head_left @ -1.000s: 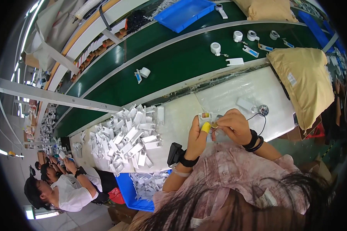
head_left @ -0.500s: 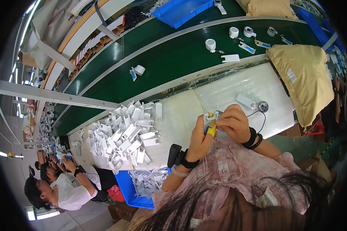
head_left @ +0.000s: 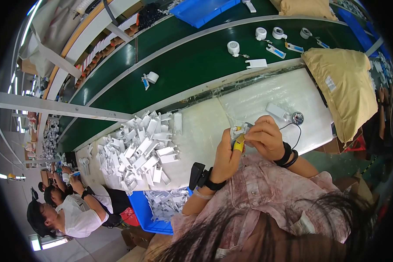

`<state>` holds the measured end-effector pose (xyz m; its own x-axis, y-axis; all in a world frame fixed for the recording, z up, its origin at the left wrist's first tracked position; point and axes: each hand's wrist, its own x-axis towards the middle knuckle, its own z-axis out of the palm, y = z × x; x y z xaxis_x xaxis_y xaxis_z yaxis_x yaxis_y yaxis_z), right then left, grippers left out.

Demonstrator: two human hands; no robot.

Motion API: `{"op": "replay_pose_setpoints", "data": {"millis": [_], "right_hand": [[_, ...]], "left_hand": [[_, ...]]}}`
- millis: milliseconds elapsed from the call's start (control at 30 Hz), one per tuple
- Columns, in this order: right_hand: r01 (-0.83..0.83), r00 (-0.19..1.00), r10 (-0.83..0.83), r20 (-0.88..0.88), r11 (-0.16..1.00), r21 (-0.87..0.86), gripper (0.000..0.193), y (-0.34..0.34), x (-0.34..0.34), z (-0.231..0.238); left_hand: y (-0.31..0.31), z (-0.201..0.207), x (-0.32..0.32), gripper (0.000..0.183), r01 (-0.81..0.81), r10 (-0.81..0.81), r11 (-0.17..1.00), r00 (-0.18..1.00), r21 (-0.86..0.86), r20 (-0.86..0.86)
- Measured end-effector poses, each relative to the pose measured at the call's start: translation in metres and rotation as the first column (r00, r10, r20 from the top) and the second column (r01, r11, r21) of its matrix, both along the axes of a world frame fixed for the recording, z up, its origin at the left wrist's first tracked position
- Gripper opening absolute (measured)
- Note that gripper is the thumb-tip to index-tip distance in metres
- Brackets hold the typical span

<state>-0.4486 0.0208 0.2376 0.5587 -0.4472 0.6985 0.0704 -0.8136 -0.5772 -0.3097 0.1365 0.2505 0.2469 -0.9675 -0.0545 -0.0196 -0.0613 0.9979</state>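
Note:
Close in front of my body, both hands meet over a small white plastic part point(head_left: 236, 131). My left hand point(head_left: 226, 153) is closed around its lower side, and something yellow point(head_left: 239, 143) shows at its fingers; whether that is a finger wrap or a separate piece I cannot tell. From the right, my right hand point(head_left: 266, 137) pinches at the same part, its fingertips closed together. The fingers hide most of what is held. Just beyond, on the plastic-covered table point(head_left: 196, 131), lie a white housing point(head_left: 277, 111) and a round dark-faced piece point(head_left: 298, 118) with a black cable.
A heap of white plastic housings point(head_left: 137, 150) covers the table's left, above a blue bin point(head_left: 137, 209) of similar parts. Beyond runs a green conveyor point(head_left: 192, 65) carrying white round units point(head_left: 233, 48). A yellow sack point(head_left: 340, 87) stands right. A co-worker point(head_left: 76, 212) sits left.
The pieces on the green conveyor have shifted slightly to the left. Both my hands stay on the small part with almost no movement. The view has shifted a little.

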Motion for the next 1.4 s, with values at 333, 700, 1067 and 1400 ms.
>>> {"op": "replay_pose_setpoints", "data": {"millis": [333,700,1067,1400], "right_hand": [[-0.017,1.0,0.017,-0.005,1.0,-0.008,0.027,-0.001,0.0,-0.001],[0.013,1.0,-0.014,-0.018,0.999,-0.04,0.025,-0.001,0.001,-0.003],[0.0,1.0,-0.001,-0.026,0.999,-0.038,0.026,0.002,0.003,0.01],[-0.03,0.998,0.026,-0.064,0.998,-0.061,0.027,-0.001,0.003,0.01]], "left_hand": [[-0.001,-0.004,-0.002,0.027,-0.053,0.056,0.998,0.996,-0.041,0.066],[0.002,-0.009,0.001,0.032,-0.043,0.042,0.999,0.998,-0.021,-0.043],[0.006,-0.016,-0.001,0.041,-0.052,0.052,0.999,0.998,-0.007,0.019],[0.008,-0.024,-0.002,0.04,-0.066,0.067,0.998,0.997,-0.018,0.047]]}}
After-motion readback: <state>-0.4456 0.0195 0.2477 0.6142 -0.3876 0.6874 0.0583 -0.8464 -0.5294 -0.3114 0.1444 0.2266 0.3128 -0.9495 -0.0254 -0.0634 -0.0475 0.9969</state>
